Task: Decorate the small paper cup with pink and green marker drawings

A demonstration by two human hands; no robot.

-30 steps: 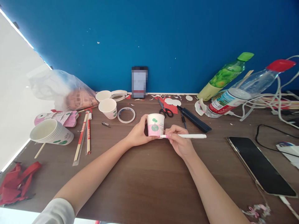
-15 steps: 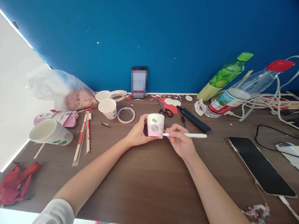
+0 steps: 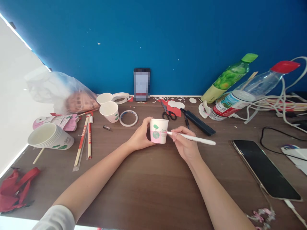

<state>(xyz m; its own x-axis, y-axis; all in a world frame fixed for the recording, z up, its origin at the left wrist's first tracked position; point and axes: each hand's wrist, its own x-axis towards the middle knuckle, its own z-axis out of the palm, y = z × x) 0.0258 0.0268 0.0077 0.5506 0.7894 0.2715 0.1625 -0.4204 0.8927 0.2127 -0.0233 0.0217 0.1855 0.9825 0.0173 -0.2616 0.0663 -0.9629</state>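
A small white paper cup (image 3: 158,130) with a green tree print and a pink lower band stands upright on the brown table (image 3: 153,185). My left hand (image 3: 140,136) wraps its left side and holds it steady. My right hand (image 3: 184,143) pinches a white marker pen (image 3: 192,138), whose pink tip touches the cup's right side near the upper edge of the pink band.
Behind the cup lie a tape ring (image 3: 128,118), two empty cups (image 3: 109,111), black scissors (image 3: 168,113) and a black knife (image 3: 198,121). A stack of cups (image 3: 49,137) and chopsticks (image 3: 85,140) lie left. Two bottles (image 3: 240,92), cables and a phone (image 3: 265,169) sit right.
The pen tip has risen from the bottom of the cup's pink band to its upper part, and the pen now tilts down to the right. The left hand keeps its hold.
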